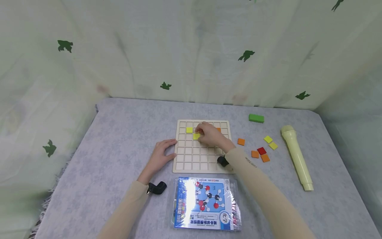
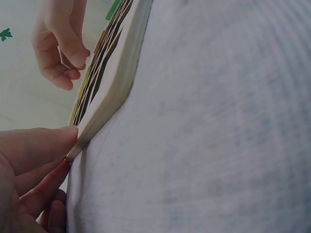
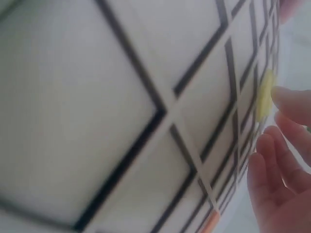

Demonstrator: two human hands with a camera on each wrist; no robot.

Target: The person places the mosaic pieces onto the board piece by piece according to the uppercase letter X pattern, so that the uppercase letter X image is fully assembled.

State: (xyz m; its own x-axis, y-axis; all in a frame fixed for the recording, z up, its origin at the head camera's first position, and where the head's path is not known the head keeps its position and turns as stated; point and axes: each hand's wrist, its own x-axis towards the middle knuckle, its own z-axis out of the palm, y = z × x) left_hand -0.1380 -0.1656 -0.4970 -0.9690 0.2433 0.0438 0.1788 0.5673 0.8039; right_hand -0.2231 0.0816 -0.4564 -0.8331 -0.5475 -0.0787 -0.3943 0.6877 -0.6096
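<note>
A pale wooden grid board (image 1: 188,157) lies on the table. My left hand (image 1: 161,152) rests at its left edge, thumb and fingertips touching the rim; in the left wrist view the thumb lies on the edge. Over the board's upper part is my right hand (image 1: 210,134), fingers loosely bent, beside a yellow tile (image 1: 196,136). From the right wrist view, the thumb tip overlaps that yellow tile (image 3: 264,97); nothing shows between the fingers. Another yellow tile (image 1: 189,130) sits in a cell up and to the left. An orange tile (image 1: 219,129) is partly hidden behind the right hand.
Right of the board lie loose orange tiles (image 1: 241,141), a red tile (image 1: 261,151) and yellow tiles (image 1: 273,145). A green block (image 1: 256,118) is farther back. A cream microphone-shaped object (image 1: 298,159) lies far right. A blue-and-white package (image 1: 206,204) sits in front of the board.
</note>
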